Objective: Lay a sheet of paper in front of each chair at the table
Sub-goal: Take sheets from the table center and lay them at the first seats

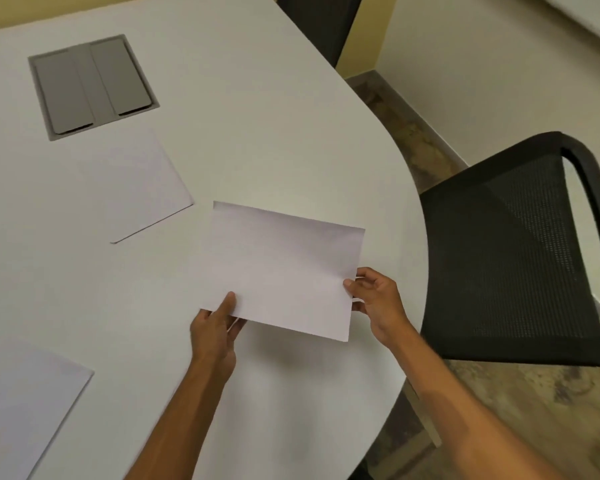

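White, round-ended conference table against cream walls, mottled brown floor to the right. Held between both hands above the tabletop near its curved right edge: one white sheet of paper, long edges running left to right, far edge casting a thin shadow on the table. Left hand gripping the sheet's near-left corner, thumb on top, fingers underneath. Right hand pinching the right short edge, thumb on the upper face, remaining fingers curled behind. Both forearms bare, reaching in from the bottom of the view. Directly right of the held sheet, beyond the table edge: black mesh chair, backrest facing the table, slightly blurred. Second dark chair at the top of the view, behind the far rim, only part of its back visible. Lying flat farther in on the table, left of and beyond the held sheet: second sheet, turned at an angle, one corner slightly lifted. Third sheet flat at the lower left, cut off by the view's edge, well apart from the other two. Set flush into the tabletop at upper left: grey cable hatch with two closed flaps, just beyond the angled sheet.
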{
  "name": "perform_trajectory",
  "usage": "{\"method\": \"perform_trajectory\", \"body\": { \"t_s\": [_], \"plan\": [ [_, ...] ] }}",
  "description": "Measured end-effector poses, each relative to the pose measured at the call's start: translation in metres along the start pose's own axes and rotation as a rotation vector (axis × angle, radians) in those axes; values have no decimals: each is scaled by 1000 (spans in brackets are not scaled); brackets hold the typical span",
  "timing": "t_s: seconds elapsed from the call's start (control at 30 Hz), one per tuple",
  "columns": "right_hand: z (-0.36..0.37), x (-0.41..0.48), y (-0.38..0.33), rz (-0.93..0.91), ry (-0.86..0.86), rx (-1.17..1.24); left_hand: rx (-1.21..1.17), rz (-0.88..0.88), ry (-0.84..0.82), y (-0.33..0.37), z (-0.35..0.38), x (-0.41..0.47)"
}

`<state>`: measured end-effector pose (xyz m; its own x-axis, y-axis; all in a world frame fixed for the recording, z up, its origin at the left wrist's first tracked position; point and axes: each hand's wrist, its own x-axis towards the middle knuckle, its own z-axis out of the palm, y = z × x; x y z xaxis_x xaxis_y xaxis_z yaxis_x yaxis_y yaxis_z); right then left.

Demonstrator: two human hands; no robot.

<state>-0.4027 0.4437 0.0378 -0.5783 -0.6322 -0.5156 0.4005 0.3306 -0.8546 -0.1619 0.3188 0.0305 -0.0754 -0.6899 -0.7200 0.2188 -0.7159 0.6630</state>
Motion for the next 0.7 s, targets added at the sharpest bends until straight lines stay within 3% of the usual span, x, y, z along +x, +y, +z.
{"method": "perform_trajectory", "body": {
  "t_s": [0.33, 0.47, 0.6, 0.7],
  "plan": [
    [-73, 69, 6, 38, 204, -153, 166, -66, -14, -35, 58, 47],
    [-77, 98, 12, 86, 225, -232, 293, -30, 82, -45, 72, 62],
    [-81, 118, 19, 127, 261, -301, 866, 300, 250, -51, 79, 72],
    [-84, 128, 20, 145, 302, -347, 1325, 576, 67, -51, 89, 85]
  ]
}}
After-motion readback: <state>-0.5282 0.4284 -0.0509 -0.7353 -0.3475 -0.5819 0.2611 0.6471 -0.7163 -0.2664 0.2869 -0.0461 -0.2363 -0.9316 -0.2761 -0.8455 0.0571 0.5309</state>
